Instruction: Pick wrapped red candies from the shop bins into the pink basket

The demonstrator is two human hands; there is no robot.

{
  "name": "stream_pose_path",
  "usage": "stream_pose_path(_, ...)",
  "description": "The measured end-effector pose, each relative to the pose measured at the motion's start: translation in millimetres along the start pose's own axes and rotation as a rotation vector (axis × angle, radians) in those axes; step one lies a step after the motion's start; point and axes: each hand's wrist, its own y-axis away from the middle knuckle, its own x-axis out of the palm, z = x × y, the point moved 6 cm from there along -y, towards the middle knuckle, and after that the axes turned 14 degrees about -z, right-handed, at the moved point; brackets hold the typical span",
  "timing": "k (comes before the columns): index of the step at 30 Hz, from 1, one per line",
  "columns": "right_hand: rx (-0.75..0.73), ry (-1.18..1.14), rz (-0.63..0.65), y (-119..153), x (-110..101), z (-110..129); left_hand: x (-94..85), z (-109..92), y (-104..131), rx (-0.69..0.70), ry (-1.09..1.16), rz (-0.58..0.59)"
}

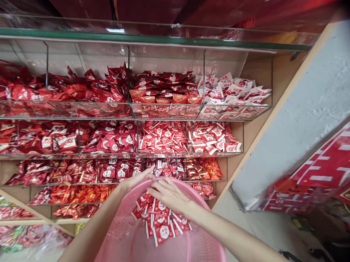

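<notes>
A pink plastic basket (206, 222) with perforated sides is below me, tilted against the shelf front. Several small red-and-white packets (162, 230) lie heaped in its far part. At the basket's far rim is my left hand (138, 179), its fingers stretched to the right and close to my other hand. My right hand (170, 195) reaches over the heap just inside the rim, thumb apart from the bent fingers. Its fingertips partly overlap the rim, and what lies beneath the palm is hidden. I see nothing clearly gripped in either hand.
Stepped shelves with clear dividers (129, 77) hold red packets (163, 135), white-and-red packets (234, 89) and orange ones (211, 168). A green-edged glass shelf (159, 41) runs above. On the right are a grey wall (302, 114) and red printed packaging (329, 155).
</notes>
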Motion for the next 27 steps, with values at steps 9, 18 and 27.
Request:
stream_pose_path(9,0.054,0.066,0.02,0,18,10,-3.0,7,6,-0.144,0.211,0.046)
stream_pose_path(18,0.082,0.078,0.047,8,25,17,-0.5,12,5,-0.138,0.192,0.057)
stream_pose_path(27,0.149,0.013,0.057,12,28,22,5.9,14,18,-0.145,0.262,0.107)
